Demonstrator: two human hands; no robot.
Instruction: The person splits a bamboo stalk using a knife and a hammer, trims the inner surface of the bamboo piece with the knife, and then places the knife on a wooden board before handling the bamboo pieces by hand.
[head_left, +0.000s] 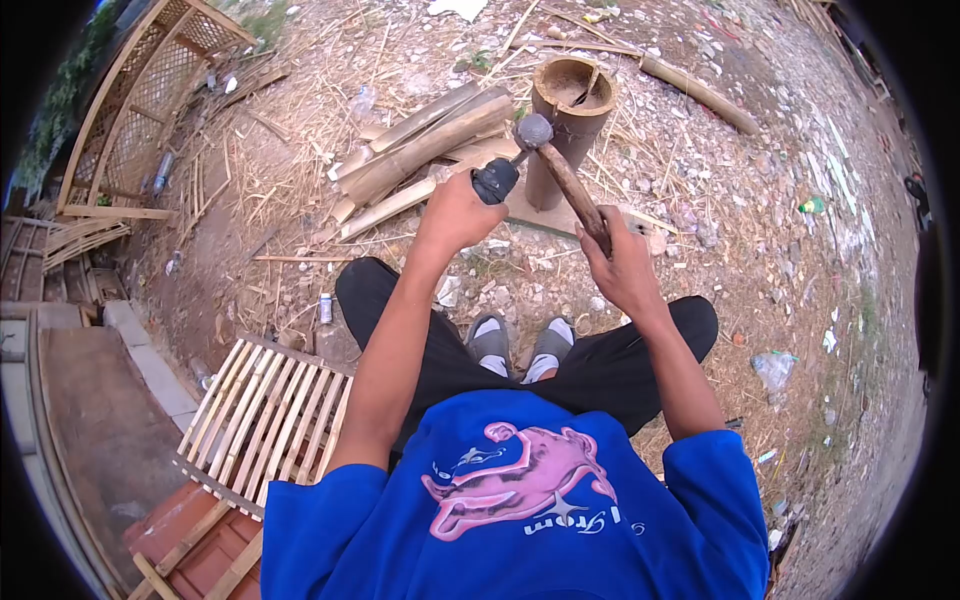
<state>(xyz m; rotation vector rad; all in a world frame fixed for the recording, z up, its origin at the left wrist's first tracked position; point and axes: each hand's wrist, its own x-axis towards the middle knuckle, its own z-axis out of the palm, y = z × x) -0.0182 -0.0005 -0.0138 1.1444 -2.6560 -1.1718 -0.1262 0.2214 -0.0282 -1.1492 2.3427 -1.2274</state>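
Note:
My left hand (pixel 458 212) is wrapped round a tool's black-wrapped handle (pixel 494 181), whose thin metal part points toward the upright bamboo tube (pixel 560 150). What the tool's tip touches is hidden behind the hammer head. In my right hand (pixel 625 262) is a hammer with a wooden handle (pixel 573 190); its round grey head (pixel 533 131) is over the tool's metal part, in front of the tube. I cannot tell whether head and tool touch. The tube stands on a flat board (pixel 590 222), with a thin piece inside its open top.
Split bamboo pieces (pixel 425 150) lie left of the tube, and a bamboo pole (pixel 700 92) lies behind it to the right. A slatted bamboo rack (pixel 270 415) is at the lower left, a lattice frame (pixel 140 110) at the upper left. Chips and litter cover the ground.

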